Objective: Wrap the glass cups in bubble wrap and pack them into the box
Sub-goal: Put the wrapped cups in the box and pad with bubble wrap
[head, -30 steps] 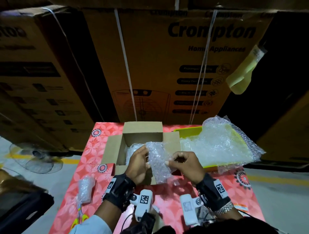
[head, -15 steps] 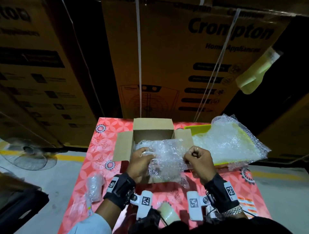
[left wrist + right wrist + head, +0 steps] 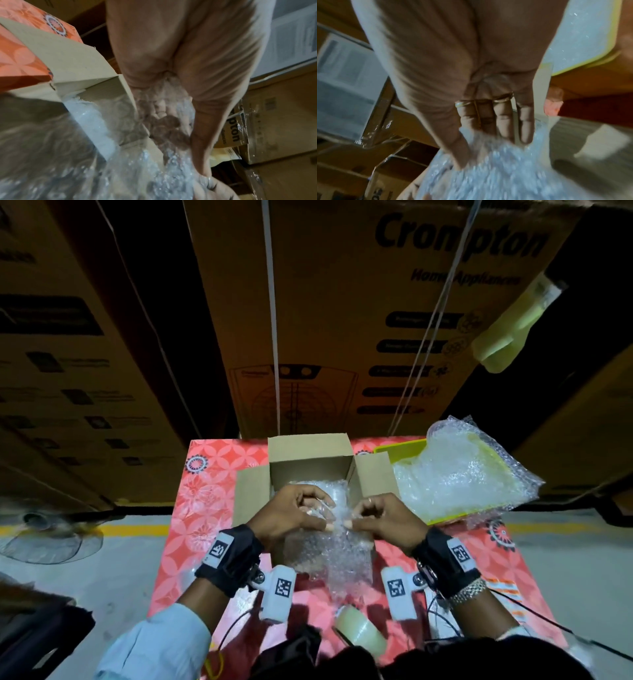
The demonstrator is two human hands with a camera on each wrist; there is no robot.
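A small open cardboard box (image 3: pixel 310 455) stands on the red patterned table (image 3: pixel 205 494). Both hands hold a sheet of bubble wrap (image 3: pixel 337 556) over the box's near edge. My left hand (image 3: pixel 301 513) grips the wrap around a clear glass cup (image 3: pixel 329 503) at the box mouth. My right hand (image 3: pixel 373 517) pinches the sheet's top edge beside it. The sheet hangs down in front of the box. In the left wrist view the bubble wrap (image 3: pixel 154 169) runs from the palm past the box flap (image 3: pixel 72 65). In the right wrist view fingers (image 3: pixel 488 121) curl onto the wrap (image 3: pixel 505 169).
A yellow tray (image 3: pixel 404 446) piled with more bubble wrap (image 3: pixel 466 470) sits at the right. A roll of clear tape (image 3: pixel 361 633) lies near the table's front edge. Tall cardboard cartons (image 3: pixel 342 320) stand behind the table. A fan (image 3: pixel 48 529) sits on the floor at left.
The upright wrapped bundle between the hands was lowered toward the box and the sheet spread out wider. The hands moved closer together at the box mouth. The head view shifted left and down.
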